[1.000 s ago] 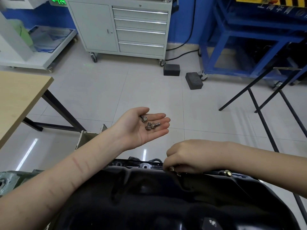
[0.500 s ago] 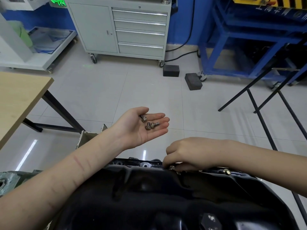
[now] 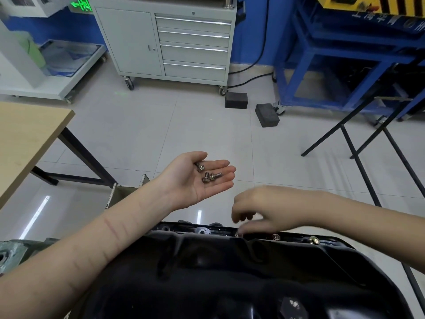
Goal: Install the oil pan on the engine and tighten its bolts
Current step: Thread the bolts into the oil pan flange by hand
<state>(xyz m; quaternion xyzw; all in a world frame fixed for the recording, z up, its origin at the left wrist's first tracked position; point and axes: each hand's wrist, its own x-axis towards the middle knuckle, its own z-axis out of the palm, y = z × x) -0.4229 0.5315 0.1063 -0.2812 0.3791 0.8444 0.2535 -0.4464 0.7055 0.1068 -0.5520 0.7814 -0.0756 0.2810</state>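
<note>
— Where's your left hand [image 3: 197, 178]?
— Held palm up over the floor beyond the oil pan [image 3: 230, 277], fingers flat, with three loose bolts [image 3: 208, 173] lying on it.
— And your right hand [image 3: 264, 210]?
— It hovers just above the pan's far flange, fingers loosely curled, blurred; I can't tell whether they pinch anything. Seated bolts [image 3: 314, 240] stand along that flange.

Glossy black oil pan [image 3: 230, 279]; brass-toned bolts [image 3: 208, 174]; pale grey tiled floor [image 3: 142, 134]; grey cabinet [image 3: 165, 40]; blue frame [image 3: 322, 54], far right; tan counter [image 3: 25, 137], left.
</note>
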